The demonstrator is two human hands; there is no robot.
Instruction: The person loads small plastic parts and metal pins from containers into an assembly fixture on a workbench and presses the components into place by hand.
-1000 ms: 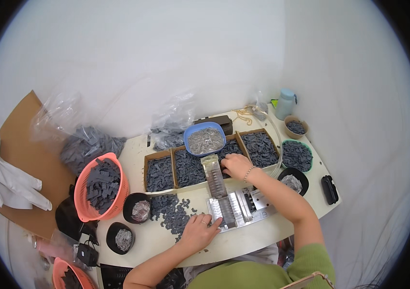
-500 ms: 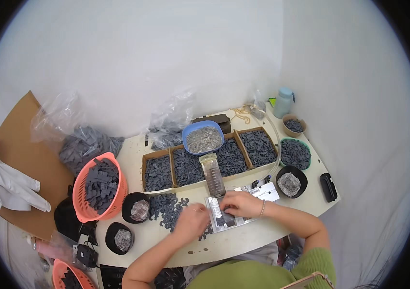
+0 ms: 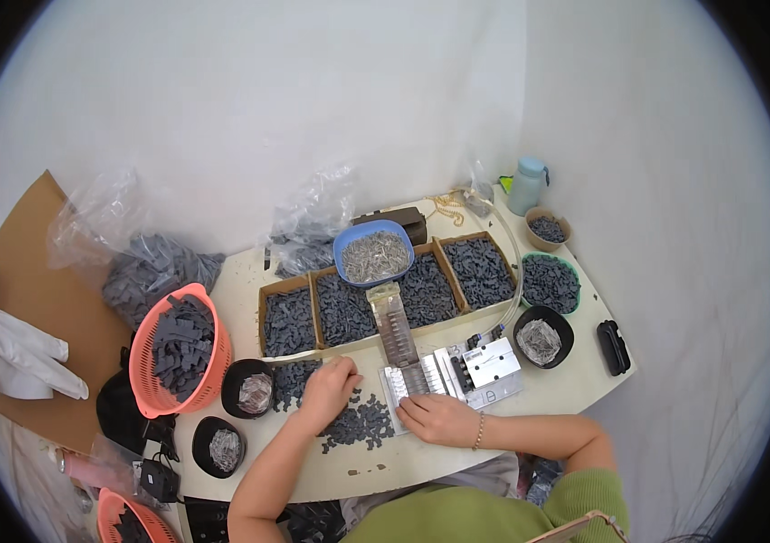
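Note:
My left hand [image 3: 329, 395] is over the loose dark grey plastic pieces [image 3: 362, 423] scattered on the table, its fingers bent down and pinched together. Whether a piece is between them is hidden. Just right of it sits a metal jig [image 3: 393, 387] with a row of slots and dark parts in it. At the near end of this jig rests my right hand [image 3: 439, 420], with curled fingers touching the slotted part; what they grip is too small to tell. A clear ribbed strip [image 3: 394, 333] slopes from the divided box down to the jig.
Behind stands a divided cardboard box [image 3: 320, 312] of grey pieces, with a blue basin [image 3: 338, 262] of small metal parts on it. Black bowls [image 3: 235, 403] and an orange basket [image 3: 222, 362] are at left; a green bowl [image 3: 576, 303] and blue bottle [image 3: 526, 188] at right.
My left hand has moved left, away from the jig to the loose pieces. My right hand has come nearer to me, from the jig's middle to its near end.

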